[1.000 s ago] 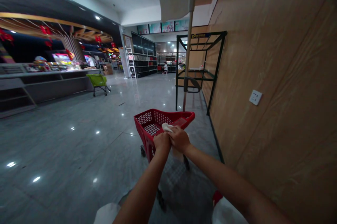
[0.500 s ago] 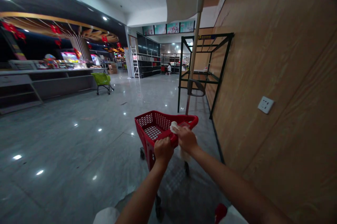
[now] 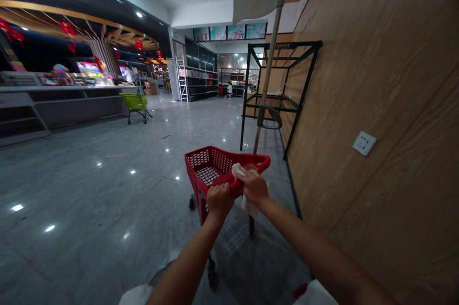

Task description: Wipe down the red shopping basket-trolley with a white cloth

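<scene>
Since a second ago, the right hand has been shifted rightward, and a gap is now seen between it and the left hand, where the two were held together. The left fingers are curled over the near rim of a red cart, whose basket is extended ahead of them and to their left. A white cloth is gripped in the right fingers; one end is bunched at their tips by the rim, and a pale length is hung below them. To the right of the fingers, a white socket is set in a wood-panelled wall. Beyond the fingers, a pole topped by a pale panel is seen, then a dark metal frame. Farther off, to their left, a green cart is parked beside a long counter. Farthest ahead, a person is seen near shelving.
</scene>
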Demonstrator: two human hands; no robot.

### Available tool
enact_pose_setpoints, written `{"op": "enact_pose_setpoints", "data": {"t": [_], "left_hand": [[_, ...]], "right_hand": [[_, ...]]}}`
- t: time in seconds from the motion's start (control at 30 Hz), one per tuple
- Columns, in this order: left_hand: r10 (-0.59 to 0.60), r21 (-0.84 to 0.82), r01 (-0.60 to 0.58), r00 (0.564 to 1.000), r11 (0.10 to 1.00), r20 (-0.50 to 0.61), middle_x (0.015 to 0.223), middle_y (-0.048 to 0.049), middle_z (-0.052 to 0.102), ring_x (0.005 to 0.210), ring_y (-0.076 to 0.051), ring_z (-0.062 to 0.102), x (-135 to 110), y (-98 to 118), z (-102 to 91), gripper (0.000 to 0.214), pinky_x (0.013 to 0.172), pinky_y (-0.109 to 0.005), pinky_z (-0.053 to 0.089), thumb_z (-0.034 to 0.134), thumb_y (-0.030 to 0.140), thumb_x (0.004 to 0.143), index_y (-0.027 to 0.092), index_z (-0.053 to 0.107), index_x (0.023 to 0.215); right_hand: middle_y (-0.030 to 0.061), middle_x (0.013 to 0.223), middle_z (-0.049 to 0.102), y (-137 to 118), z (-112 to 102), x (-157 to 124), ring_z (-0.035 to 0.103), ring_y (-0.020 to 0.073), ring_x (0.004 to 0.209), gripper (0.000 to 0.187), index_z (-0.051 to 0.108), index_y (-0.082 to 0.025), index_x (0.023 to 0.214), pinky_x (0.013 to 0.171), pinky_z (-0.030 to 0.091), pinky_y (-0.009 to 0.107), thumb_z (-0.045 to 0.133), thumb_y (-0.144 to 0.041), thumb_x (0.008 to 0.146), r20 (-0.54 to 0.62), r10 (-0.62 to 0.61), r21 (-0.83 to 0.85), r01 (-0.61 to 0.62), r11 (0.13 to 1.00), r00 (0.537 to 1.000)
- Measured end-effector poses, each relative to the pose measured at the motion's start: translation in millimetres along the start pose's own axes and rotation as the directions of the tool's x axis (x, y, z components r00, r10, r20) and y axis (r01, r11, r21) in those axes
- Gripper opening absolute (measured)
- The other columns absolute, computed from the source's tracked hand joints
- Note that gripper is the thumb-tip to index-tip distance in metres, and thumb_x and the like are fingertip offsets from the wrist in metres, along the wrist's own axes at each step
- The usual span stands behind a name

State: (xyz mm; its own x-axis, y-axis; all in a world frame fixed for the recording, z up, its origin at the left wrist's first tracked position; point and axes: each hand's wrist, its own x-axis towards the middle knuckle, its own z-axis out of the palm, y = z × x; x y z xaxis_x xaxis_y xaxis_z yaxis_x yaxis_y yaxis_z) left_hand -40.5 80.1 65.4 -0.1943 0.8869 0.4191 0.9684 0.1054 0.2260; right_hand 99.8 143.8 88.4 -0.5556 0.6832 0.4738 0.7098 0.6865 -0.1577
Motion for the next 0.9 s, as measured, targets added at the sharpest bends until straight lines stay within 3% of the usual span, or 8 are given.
{"op": "enact_pose_setpoints", "data": {"t": [0.1, 0.17, 0.4, 0.47, 0.63, 0.73, 0.83, 0.9], "left_hand": [[0.038, 0.056, -0.036, 0.999, 0.998, -0.033, 0.082, -0.0136, 0.071, 0.081, -0.026, 0.065, 4, -1, 1.8, 0.028, 0.077, -0.035, 0.041, 0.044, 0.03, 0.085, 0.015, 0.068, 0.089], [0.068, 0.07, -0.065, 0.997, 0.995, -0.04, 0.082, -0.013, 0.071, 0.08, -0.026, 0.066, 7, -2, 1.0, 0.03, 0.077, -0.035, 0.041, 0.043, 0.032, 0.086, 0.015, 0.067, 0.091], [0.061, 0.075, -0.056, 0.996, 0.996, -0.059, 0.084, -0.0133, 0.072, 0.08, -0.027, 0.065, 5, 0, -1.3, 0.031, 0.078, -0.036, 0.042, 0.049, 0.038, 0.084, 0.016, 0.067, 0.095], [0.03, 0.083, -0.024, 0.997, 0.996, -0.068, 0.085, -0.0134, 0.072, 0.081, -0.026, 0.065, 5, 2, 0.5, 0.029, 0.079, -0.036, 0.041, 0.049, 0.036, 0.083, 0.016, 0.068, 0.093], [0.05, 0.062, -0.046, 0.998, 0.997, -0.048, 0.082, -0.0125, 0.072, 0.081, -0.026, 0.065, 7, -1, 2.0, 0.027, 0.077, -0.035, 0.041, 0.046, 0.033, 0.085, 0.016, 0.067, 0.087], [0.07, 0.039, -0.068, 0.997, 0.997, -0.033, 0.081, -0.0124, 0.071, 0.08, -0.025, 0.065, 6, -6, 0.7, 0.029, 0.076, -0.034, 0.04, 0.045, 0.034, 0.086, 0.016, 0.067, 0.085], [0.081, 0.042, -0.079, 0.996, 0.996, -0.035, 0.083, -0.0124, 0.072, 0.08, -0.025, 0.065, 3, -10, 0.8, 0.027, 0.076, -0.034, 0.04, 0.047, 0.035, 0.085, 0.017, 0.066, 0.087], [0.076, 0.052, -0.074, 0.996, 0.996, -0.047, 0.084, -0.0126, 0.072, 0.08, -0.025, 0.065, 0, -11, 1.9, 0.025, 0.078, -0.034, 0.04, 0.05, 0.035, 0.084, 0.017, 0.067, 0.088]], "right_hand": [[-0.0022, 0.141, 0.051, -24, 9, -7, 0.051, 0.0192, 0.115, 0.055, 0.049, -0.028, 0.138, 0.102, 0.038, 0.03, 0.045, -0.011, 0.085, -0.006, -0.148, 0.043, 0.148, 0.988, 0.989], [-0.0023, 0.14, 0.051, -20, 8, -7, 0.052, 0.0193, 0.112, 0.054, 0.049, -0.03, 0.137, 0.099, 0.041, 0.03, 0.046, -0.013, 0.086, 0.016, -0.152, 0.017, 0.152, 0.988, 0.988], [-0.0005, 0.137, 0.055, 44, -13, 14, 0.053, 0.0199, 0.113, 0.059, 0.054, -0.03, 0.133, 0.096, 0.041, 0.03, 0.043, -0.005, 0.081, 0.035, 0.245, -0.13, -0.238, 0.962, 0.969], [-0.0006, 0.139, 0.052, 37, -12, 14, 0.053, 0.0194, 0.114, 0.06, 0.052, -0.03, 0.135, 0.097, 0.04, 0.03, 0.043, -0.005, 0.081, 0.042, 0.209, -0.115, -0.203, 0.972, 0.977], [-0.0025, 0.141, 0.05, -19, 2, -7, 0.053, 0.0205, 0.11, 0.058, 0.049, -0.031, 0.137, 0.099, 0.039, 0.03, 0.046, -0.011, 0.083, 0.032, -0.037, -0.011, 0.038, 0.999, 0.999], [-0.0037, 0.139, 0.052, -29, 4, -17, 0.053, 0.0213, 0.102, 0.059, 0.047, -0.034, 0.138, 0.094, 0.042, 0.03, 0.048, -0.014, 0.083, 0.041, -0.091, -0.006, 0.091, 0.996, 0.995], [-0.0049, 0.138, 0.053, -5, -3, -9, 0.053, 0.0219, 0.103, 0.058, 0.051, -0.04, 0.133, 0.089, 0.044, 0.029, 0.049, -0.012, 0.083, 0.085, -0.037, -0.077, 0.043, 0.996, 0.996], [-0.0043, 0.135, 0.056, 20, -10, 2, 0.054, 0.0219, 0.105, 0.054, 0.056, -0.039, 0.129, 0.087, 0.044, 0.029, 0.047, -0.01, 0.084, 0.091, 0.112, -0.132, -0.1, 0.986, 0.99]]}}
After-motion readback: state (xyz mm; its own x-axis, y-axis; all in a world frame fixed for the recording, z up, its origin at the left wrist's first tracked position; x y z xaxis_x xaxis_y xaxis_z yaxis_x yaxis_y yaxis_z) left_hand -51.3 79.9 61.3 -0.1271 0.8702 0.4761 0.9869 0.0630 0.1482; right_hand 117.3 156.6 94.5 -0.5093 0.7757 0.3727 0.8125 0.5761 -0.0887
